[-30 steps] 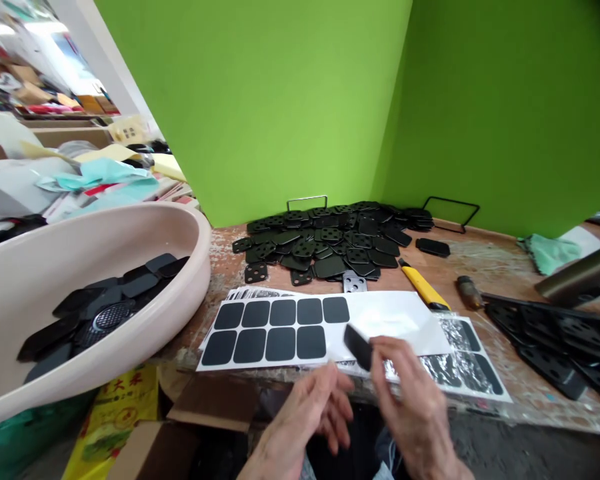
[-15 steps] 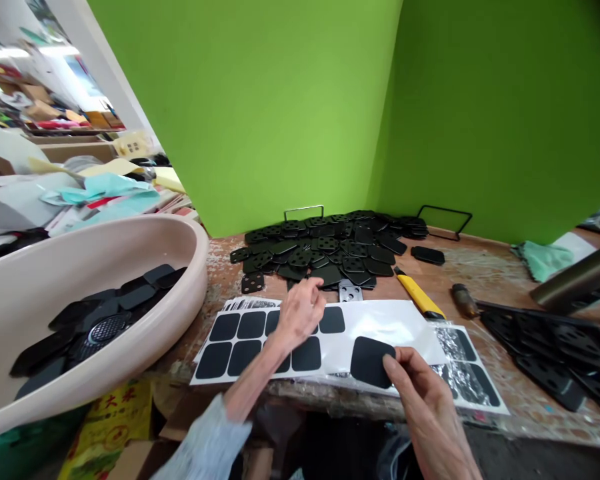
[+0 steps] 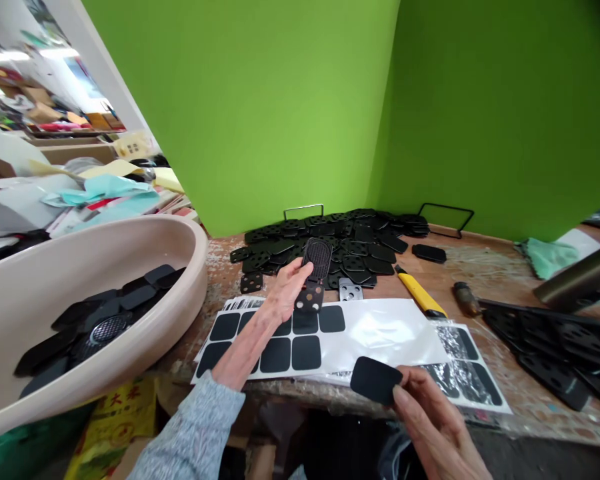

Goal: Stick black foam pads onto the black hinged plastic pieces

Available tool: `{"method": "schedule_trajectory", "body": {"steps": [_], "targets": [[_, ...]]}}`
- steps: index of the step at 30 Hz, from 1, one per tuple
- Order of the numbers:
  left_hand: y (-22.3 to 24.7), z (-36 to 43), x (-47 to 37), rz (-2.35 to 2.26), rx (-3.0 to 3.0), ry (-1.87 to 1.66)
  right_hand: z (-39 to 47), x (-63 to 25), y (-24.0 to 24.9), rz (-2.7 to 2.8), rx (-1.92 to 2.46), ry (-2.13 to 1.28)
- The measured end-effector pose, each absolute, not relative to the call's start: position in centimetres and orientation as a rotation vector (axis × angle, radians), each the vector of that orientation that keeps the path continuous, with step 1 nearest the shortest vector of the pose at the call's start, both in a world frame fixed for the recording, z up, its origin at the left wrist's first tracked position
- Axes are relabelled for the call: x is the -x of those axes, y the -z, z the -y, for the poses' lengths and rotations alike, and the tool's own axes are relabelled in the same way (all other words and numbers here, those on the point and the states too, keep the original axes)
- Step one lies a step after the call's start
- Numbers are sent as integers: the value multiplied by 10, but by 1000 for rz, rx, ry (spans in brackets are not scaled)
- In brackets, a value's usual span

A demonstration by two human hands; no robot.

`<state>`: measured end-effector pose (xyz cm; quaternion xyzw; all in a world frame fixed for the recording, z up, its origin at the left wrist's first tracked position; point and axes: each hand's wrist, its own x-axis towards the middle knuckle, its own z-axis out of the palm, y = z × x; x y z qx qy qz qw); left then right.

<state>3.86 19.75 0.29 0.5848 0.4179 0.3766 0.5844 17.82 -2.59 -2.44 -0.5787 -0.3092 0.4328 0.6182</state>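
Between the thumb and fingers of my left hand (image 3: 286,293) is a black plate (image 3: 317,259) with a ribbed oval area and several round holes at its lower end. It is raised above the table in front of the pile of black plates (image 3: 375,252). At the front edge, my right hand (image 3: 437,417) pinches a black rounded-square sticker (image 3: 373,380) by its right side. Below both hands lies a white backing sheet (image 3: 385,327). Rows of similar black stickers cover its left part, and its right part is bare.
A beige tub (image 3: 196,267) with black plates inside stands at the left. To the right lie a yellow utility knife (image 3: 421,293), a small bottle (image 3: 464,299) and more black plates (image 3: 550,353). A plastic-covered sticker sheet (image 3: 497,400) sits at the front. Green panels (image 3: 260,120) rise behind.
My left hand has picked up a black plate from the pile and drawn it back, turning it upright. My right hand has shifted slightly downward, tilting the sticker.
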Motion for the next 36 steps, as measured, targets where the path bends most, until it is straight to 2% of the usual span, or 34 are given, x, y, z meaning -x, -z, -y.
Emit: {"method": "schedule_trajectory", "body": {"steps": [4,10,15,20,32,36], "targets": [[-13,-149,-24,-887,-1021,-813,30,-180,27,825,1399,-1026],[-4,-99,-9,-778,-436,-691,39,-178,20,810,1420,-1027],[3,-83,1,-716,-328,-691,45,-185,18,909,1398,-1120],[3,-76,7,-719,-270,-679,42,-183,22,1006,1380,-1006],[1,-73,6,-738,-246,-692,44,-176,14,800,1535,-1096],[0,-73,4,-756,-233,-700,44,-181,14,721,1456,-1184]]}}
